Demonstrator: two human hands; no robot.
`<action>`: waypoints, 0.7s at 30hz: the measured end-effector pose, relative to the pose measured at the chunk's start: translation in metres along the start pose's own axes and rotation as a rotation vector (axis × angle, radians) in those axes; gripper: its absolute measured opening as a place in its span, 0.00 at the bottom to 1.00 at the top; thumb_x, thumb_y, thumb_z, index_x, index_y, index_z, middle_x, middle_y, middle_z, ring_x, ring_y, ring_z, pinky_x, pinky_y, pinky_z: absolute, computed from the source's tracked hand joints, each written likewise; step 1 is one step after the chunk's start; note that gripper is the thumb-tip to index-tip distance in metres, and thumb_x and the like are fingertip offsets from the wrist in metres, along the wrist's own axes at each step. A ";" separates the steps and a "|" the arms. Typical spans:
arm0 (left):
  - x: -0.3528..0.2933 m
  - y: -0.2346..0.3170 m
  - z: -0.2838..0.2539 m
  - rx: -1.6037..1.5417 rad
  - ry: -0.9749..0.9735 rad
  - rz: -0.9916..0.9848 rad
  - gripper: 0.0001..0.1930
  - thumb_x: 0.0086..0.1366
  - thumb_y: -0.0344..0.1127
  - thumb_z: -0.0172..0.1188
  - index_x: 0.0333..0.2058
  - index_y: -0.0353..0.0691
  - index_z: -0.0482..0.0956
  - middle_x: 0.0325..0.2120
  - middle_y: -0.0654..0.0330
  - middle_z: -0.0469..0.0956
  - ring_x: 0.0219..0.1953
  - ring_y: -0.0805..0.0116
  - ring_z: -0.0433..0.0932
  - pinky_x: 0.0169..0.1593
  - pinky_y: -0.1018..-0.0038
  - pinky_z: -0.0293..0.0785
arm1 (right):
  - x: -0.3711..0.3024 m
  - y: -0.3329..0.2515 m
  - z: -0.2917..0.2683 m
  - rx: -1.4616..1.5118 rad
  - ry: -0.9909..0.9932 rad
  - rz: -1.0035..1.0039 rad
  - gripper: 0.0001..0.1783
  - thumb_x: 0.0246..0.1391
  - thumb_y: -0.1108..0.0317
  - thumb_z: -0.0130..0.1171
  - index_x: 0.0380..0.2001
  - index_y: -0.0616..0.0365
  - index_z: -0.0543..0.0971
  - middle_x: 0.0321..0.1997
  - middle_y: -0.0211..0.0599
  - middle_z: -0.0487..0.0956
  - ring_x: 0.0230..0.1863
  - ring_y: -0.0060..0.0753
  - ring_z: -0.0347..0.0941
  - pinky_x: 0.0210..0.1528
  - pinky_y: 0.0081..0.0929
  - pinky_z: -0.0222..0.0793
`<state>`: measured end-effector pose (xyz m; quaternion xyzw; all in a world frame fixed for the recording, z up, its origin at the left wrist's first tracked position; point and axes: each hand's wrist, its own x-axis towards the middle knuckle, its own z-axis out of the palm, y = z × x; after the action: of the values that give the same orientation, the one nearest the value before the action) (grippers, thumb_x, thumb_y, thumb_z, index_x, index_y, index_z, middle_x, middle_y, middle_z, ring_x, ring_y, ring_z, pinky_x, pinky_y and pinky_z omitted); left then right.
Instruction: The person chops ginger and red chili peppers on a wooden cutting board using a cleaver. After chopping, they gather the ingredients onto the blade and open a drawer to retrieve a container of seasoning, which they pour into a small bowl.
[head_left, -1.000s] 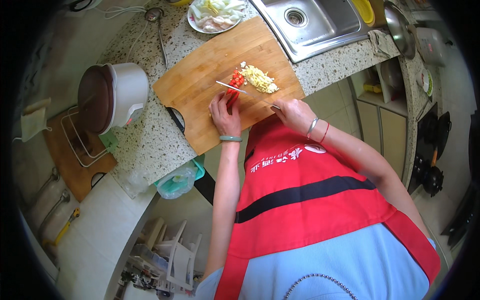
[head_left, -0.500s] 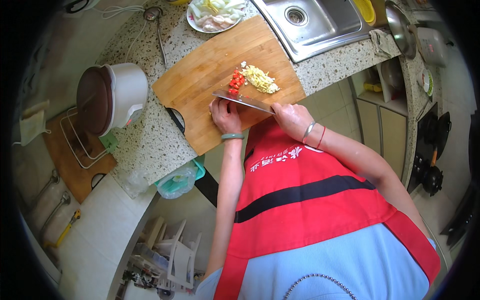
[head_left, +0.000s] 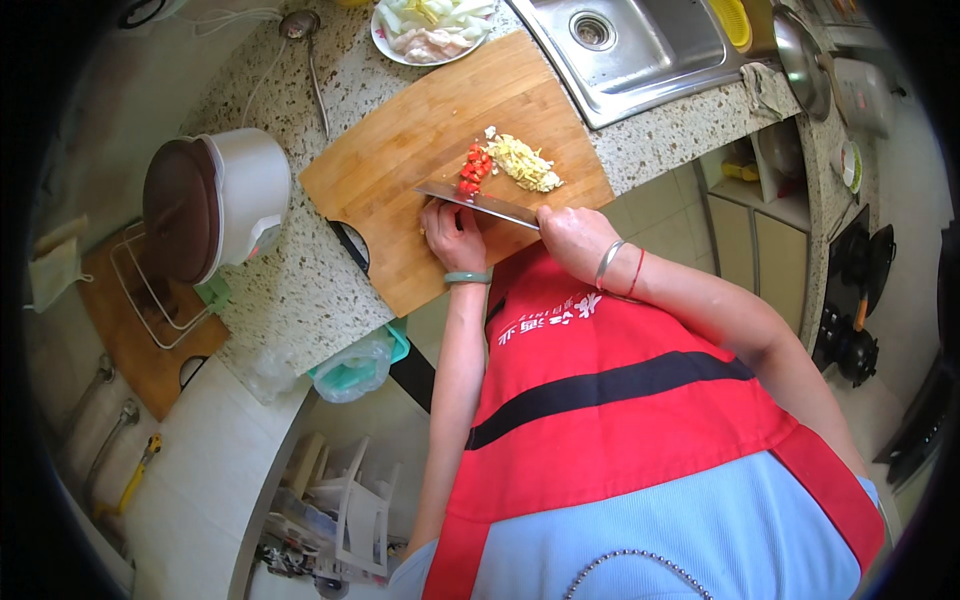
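Note:
My right hand point(head_left: 578, 240) is wrapped round the handle of a kitchen knife point(head_left: 485, 204). Its blade lies across the near part of the wooden cutting board point(head_left: 420, 125). Just on the near side of the blade, my left hand point(head_left: 454, 234) rests on the board with its fingers curled. Whatever is under those fingers is hidden. Beyond the blade sits a small heap of chopped red pepper point(head_left: 473, 172). Right beside it lies a larger pile of pale yellow, finely chopped pieces point(head_left: 524, 163), maybe garlic or ginger.
Behind the board stands a plate point(head_left: 383, 44) of sliced pale food. A steel sink point(head_left: 655, 75) is at the back right. On the left are a rice cooker point(head_left: 180, 210) and a ladle point(head_left: 316, 75). A bag-lined green bin point(head_left: 355, 372) hangs below the counter edge.
The knife and my right hand have shifted very slightly left. My left hand stays by the blade, and the chopped heaps look the same. The whole view has tilted a little.

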<state>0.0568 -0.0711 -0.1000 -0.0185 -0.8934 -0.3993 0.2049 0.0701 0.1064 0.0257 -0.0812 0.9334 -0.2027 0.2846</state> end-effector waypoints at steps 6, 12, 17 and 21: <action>0.005 0.007 -0.002 -0.026 -0.007 -0.026 0.09 0.59 0.30 0.64 0.37 0.34 0.77 0.34 0.49 0.76 0.40 0.47 0.73 0.44 0.57 0.70 | 0.011 -0.001 0.028 -0.070 0.062 0.020 0.06 0.52 0.71 0.50 0.31 0.62 0.72 0.24 0.52 0.80 0.27 0.52 0.79 0.29 0.44 0.75; 0.006 0.003 -0.003 0.041 -0.058 0.028 0.06 0.58 0.29 0.64 0.35 0.38 0.78 0.36 0.53 0.76 0.39 0.51 0.73 0.45 0.58 0.69 | 0.020 0.020 0.019 0.042 0.086 -0.037 0.07 0.53 0.68 0.52 0.29 0.60 0.75 0.25 0.52 0.79 0.29 0.55 0.78 0.32 0.46 0.75; 0.011 0.013 -0.007 -0.032 -0.028 0.018 0.08 0.59 0.29 0.64 0.37 0.38 0.76 0.38 0.53 0.76 0.41 0.53 0.74 0.45 0.61 0.70 | 0.003 0.023 0.003 0.162 0.214 -0.036 0.14 0.61 0.59 0.50 0.29 0.58 0.76 0.25 0.51 0.79 0.28 0.58 0.76 0.31 0.50 0.71; 0.002 0.011 -0.009 -0.079 -0.002 -0.018 0.09 0.58 0.28 0.64 0.37 0.37 0.76 0.39 0.53 0.75 0.42 0.53 0.74 0.46 0.62 0.71 | -0.009 0.023 0.007 0.111 0.167 -0.012 0.13 0.61 0.60 0.50 0.30 0.58 0.76 0.24 0.51 0.78 0.27 0.57 0.76 0.30 0.49 0.71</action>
<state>0.0600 -0.0702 -0.0856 -0.0191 -0.8774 -0.4359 0.1994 0.0804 0.1270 0.0153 -0.0535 0.9407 -0.2619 0.2089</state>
